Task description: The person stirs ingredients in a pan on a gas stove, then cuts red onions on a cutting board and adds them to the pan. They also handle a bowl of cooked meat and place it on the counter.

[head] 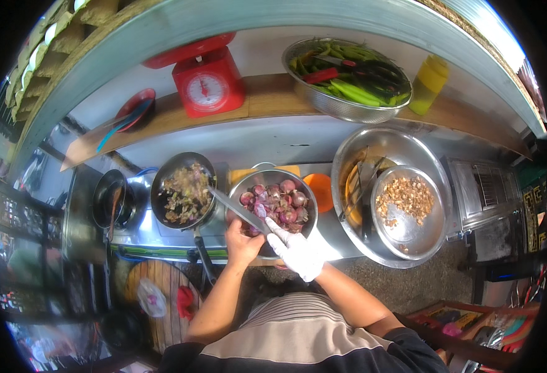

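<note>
My right hand (297, 249) wears a white glove and grips a kitchen knife (238, 207). The handle is hidden in the glove, and the broad blade points up and left. My left hand (245, 243) is bare, with its fingers curled just below the blade; whether anything is in it is hidden. Both hands are over the near rim of a metal pot (314, 196) filled with red onions (288, 215) and loose skins. Left of the pot, a black frying pan (185, 221) contains chopped, partly browned pieces. The knife tip appears over this pan's right edge.
A large steel basin (394, 137) at right holds a smaller bowl (408, 240) of chopped brown pieces. An orange lid or dish (319, 192) lies between. On the shelf are a red scale (208, 88), a colander (348, 109) of green peppers and a yellow bottle (429, 84). The frying pan's handle (204, 256) overhangs the counter.
</note>
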The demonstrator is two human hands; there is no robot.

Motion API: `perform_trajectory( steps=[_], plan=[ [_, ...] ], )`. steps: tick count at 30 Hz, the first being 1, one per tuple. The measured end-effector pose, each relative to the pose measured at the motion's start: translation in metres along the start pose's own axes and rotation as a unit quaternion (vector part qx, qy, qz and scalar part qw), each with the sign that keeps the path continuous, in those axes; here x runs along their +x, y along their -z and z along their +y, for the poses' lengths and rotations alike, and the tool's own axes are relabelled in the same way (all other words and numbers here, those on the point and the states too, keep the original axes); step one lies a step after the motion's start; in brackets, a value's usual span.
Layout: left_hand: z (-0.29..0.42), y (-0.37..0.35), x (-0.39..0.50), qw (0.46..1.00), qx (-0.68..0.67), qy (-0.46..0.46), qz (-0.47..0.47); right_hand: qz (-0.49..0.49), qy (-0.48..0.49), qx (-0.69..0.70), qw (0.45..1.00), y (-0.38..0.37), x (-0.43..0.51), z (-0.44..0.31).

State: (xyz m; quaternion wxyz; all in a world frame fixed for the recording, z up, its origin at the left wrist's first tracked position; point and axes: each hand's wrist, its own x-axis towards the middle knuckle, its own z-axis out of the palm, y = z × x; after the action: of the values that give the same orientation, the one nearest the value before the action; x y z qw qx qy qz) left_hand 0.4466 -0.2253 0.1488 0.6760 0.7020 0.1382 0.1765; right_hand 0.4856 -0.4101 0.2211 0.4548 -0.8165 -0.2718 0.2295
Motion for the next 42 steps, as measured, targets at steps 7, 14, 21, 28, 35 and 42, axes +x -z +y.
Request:
perform_trajectory(
  steps=[7, 14, 21, 28, 35, 42],
  plan=[
    [0.006, 0.000, -0.004, 0.998, -0.065, 0.004, 0.022, 0.009, -0.223, 0.291, 0.931, 0.017, 0.006, 0.020],
    [0.006, -0.010, -0.007, 0.996, -0.085, 0.013, 0.036, 0.003, 0.013, -0.024, 1.000, 0.013, -0.009, 0.001],
    [0.013, -0.013, -0.010, 0.999, -0.025, 0.013, 0.040, 0.027, -0.025, 0.137, 0.990, 0.003, 0.004, 0.032],
    [0.017, -0.007, -0.008, 0.999, -0.013, 0.031, 0.038, 0.007, -0.051, 0.327, 0.944, 0.012, 0.002, 0.042],
    [0.012, -0.009, -0.005, 0.998, -0.011, 0.067, 0.001, -0.030, -0.033, 0.049, 0.998, 0.015, -0.008, 0.006],
    [0.009, 0.001, -0.004, 0.995, -0.093, -0.002, -0.043, 0.033, -0.109, 0.337, 0.935, -0.001, 0.016, 0.045]
  ],
)
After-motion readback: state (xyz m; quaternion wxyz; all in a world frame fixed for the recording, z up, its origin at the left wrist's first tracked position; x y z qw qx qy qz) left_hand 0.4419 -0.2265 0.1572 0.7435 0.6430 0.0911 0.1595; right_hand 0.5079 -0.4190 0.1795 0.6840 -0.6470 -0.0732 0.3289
